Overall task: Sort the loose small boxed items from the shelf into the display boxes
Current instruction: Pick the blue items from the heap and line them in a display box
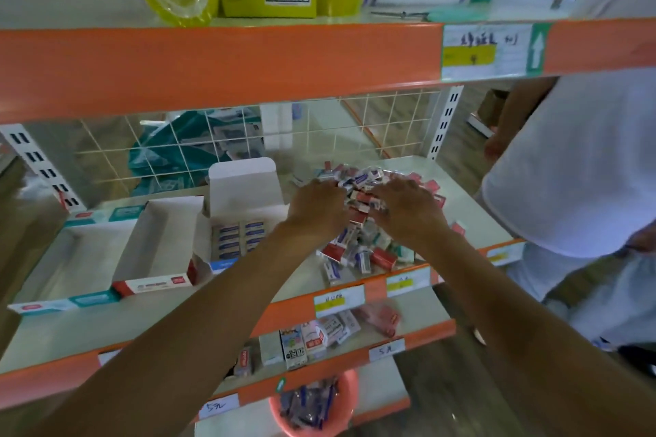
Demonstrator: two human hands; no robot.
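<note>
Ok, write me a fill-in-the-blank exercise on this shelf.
The left hand and right hand both rest on the ___ of loose boxes.
The items in the lidded display box bear ___ labels.
The red-edged display box is ___.
The shelf edge is coloured ___.
Missing: pile; blue; empty; orange.

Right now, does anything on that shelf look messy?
Yes, small boxes lie jumbled in a loose heap on the shelf, under the left hand and right hand, outside the display boxes.

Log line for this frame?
phase: sorting; left hand: on pile; right hand: on pile; blue display box: partly filled; red display box: empty
</note>
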